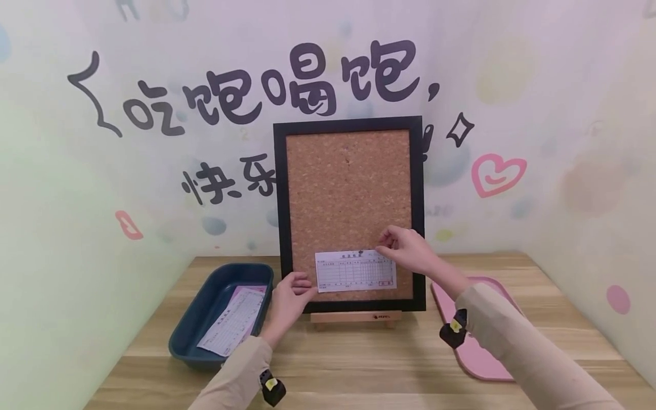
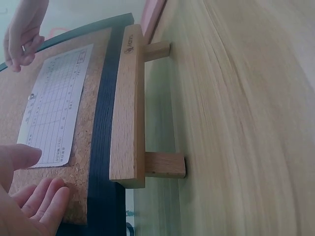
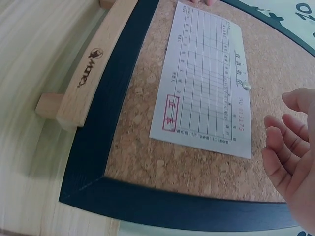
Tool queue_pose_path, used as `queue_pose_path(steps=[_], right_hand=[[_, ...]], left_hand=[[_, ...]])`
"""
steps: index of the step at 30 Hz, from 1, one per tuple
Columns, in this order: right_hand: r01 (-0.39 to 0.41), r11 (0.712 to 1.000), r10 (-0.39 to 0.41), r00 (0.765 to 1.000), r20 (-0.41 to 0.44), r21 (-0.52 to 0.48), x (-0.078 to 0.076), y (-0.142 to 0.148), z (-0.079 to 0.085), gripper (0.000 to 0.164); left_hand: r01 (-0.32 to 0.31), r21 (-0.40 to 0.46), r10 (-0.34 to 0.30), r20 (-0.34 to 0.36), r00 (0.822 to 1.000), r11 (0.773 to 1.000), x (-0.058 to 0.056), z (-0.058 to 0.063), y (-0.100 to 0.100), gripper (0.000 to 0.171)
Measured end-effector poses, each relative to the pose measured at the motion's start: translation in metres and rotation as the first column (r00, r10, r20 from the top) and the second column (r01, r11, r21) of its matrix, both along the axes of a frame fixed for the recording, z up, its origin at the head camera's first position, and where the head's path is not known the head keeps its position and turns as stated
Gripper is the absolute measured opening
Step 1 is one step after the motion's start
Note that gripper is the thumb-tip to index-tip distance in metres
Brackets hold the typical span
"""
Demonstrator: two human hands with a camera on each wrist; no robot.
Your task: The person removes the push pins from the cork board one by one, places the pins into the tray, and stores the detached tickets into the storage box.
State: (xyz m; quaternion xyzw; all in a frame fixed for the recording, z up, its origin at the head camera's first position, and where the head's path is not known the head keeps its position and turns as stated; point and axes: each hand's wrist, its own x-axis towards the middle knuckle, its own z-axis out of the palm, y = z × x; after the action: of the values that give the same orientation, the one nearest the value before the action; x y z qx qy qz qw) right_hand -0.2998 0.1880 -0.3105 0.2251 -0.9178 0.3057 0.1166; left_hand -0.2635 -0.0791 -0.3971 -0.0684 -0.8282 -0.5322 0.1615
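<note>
A framed corkboard (image 1: 348, 193) stands upright on a small wooden easel (image 1: 353, 316). Near its lower edge lies a white printed form slip (image 1: 353, 272) with a red stamp, slightly tilted. A small pin (image 3: 246, 86) sits at the middle of the slip's top edge. My left hand (image 1: 288, 299) is at the slip's lower left corner; in the left wrist view its thumb (image 2: 25, 155) rests over that corner, the other fingers loosely bent. By the upper right corner, my right hand (image 1: 407, 250) has relaxed, bent fingers, with nothing visible between thumb and fingers in the right wrist view.
A dark blue bin (image 1: 192, 319) on the left holds another printed slip (image 1: 233, 322) above something pink. On the right, partly behind the right forearm, lies a pink tray (image 1: 479, 364). All stand on a wood-grain table (image 1: 359, 370) against a wall with lettering.
</note>
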Motion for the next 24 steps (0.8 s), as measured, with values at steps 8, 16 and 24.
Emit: queue_pose_path(steps=[8,16,24], right_hand=[[0.008,1.0,-0.008,1.0,0.005,-0.011,-0.003,-0.009,-0.005,0.015],[0.013,1.0,-0.013,1.0,-0.013,-0.026,-0.006,-0.02,-0.017,0.015],[0.029,0.999,-0.031,0.997,-0.076,-0.024,-0.006,-0.029,-0.031,0.011]], left_hand=[[0.018,0.017,-0.018,0.002,1.0,1.0,-0.001,-0.002,0.002,0.031],[-0.018,0.028,0.019,-0.024,1.0,0.999,-0.002,-0.006,0.007,0.03],[-0.055,0.067,0.06,-0.064,0.996,0.996,0.001,-0.013,0.015,0.022]])
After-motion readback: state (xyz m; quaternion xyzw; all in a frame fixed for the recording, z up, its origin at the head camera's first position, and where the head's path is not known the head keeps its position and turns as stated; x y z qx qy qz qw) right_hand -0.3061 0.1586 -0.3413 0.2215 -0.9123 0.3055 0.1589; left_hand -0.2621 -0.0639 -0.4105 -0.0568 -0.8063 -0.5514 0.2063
